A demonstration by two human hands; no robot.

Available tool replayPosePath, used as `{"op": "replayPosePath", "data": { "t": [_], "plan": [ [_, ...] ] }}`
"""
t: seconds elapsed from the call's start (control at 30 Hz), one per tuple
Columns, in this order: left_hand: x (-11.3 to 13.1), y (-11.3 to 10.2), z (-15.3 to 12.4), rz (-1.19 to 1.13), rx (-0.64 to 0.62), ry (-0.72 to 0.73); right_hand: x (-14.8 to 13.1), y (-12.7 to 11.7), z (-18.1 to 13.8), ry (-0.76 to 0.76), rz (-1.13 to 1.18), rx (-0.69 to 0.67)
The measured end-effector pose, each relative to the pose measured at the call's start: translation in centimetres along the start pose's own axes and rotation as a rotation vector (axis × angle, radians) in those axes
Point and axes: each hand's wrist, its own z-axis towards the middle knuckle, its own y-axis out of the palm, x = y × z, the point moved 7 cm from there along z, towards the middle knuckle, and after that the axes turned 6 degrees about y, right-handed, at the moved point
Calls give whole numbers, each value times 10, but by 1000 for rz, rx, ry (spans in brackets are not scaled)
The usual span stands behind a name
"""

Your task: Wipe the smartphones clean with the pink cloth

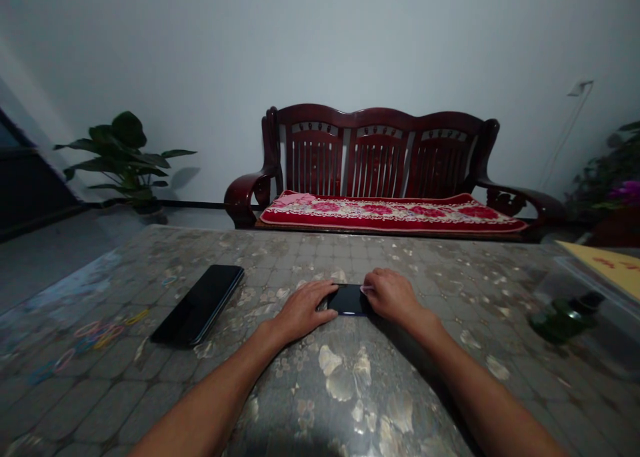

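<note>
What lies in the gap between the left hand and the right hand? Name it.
A flat, glossy, black, rectangular phone-like device spans between left hand and right hand, in the head view.

From where I stand, no word, brand or number is readable. The yellow sheet (616, 269) at the bench's (493, 290) right end carries red marks (603, 263) — they look like writing — but they are too small and blurred to make out.
</note>
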Motion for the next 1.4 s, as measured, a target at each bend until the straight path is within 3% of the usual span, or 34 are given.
{"op": "replayPosePath", "data": {
  "t": [0.17, 0.43, 0.7, 0.97, 1.2, 1.4],
  "plan": [
    [-2, 1, 0, 1, 14, 12, 16, -2, 1, 71, -25, -1],
    [-1, 1, 1, -5, 14, 15, -10, 1, -5, -76, 51, 6],
    [-2, 0, 1, 1, 18, 7, 26, -2, -1, 36, -30, -60],
    [-1, 1, 1, 3, 18, 14, 0, 5, -7, -111, 71, 16],
    [-1, 0, 1, -1, 29, 19, 17, 2, -4, -35, 44, 16],
    [2, -2, 0, -1, 16, 8, 0, 6, -8, -135, 125, 14]
  ]
}}
